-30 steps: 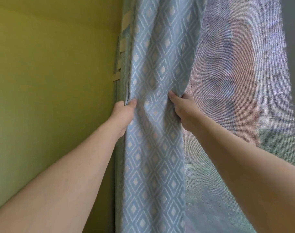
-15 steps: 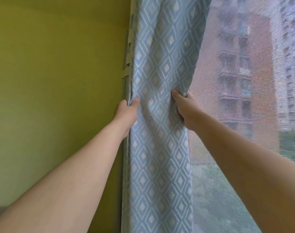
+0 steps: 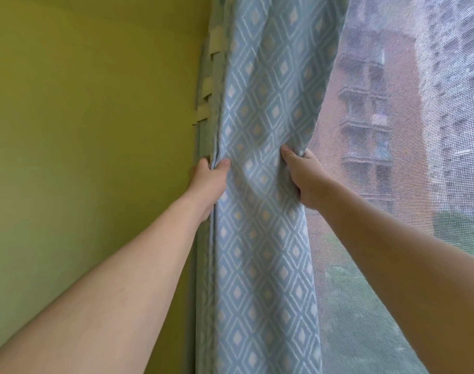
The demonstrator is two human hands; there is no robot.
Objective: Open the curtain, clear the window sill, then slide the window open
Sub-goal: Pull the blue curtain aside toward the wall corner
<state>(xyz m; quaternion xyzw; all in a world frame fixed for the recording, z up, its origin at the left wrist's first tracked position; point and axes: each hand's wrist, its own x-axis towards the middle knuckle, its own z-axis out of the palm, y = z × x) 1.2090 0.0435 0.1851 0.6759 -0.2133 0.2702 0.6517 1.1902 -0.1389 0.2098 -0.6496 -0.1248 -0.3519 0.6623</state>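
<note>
The curtain (image 3: pixel 260 217) hides both hands' fingers (thumbs show); buildings (image 3: pixel 378 109) blur outside.

Curtain (image 3: pixel 260 201): pale blue fabric with a white diamond lattice and a small white diamond in each cell. Hangs gathered into a narrow vertical bunch at the left edge of the window, against the wall corner; folds pinched at mid-height.

Window (image 3: pixel 397 136): uncovered to the right of the curtain, fronted by fine mesh; view beyond blurred. Sill not visible.
</note>
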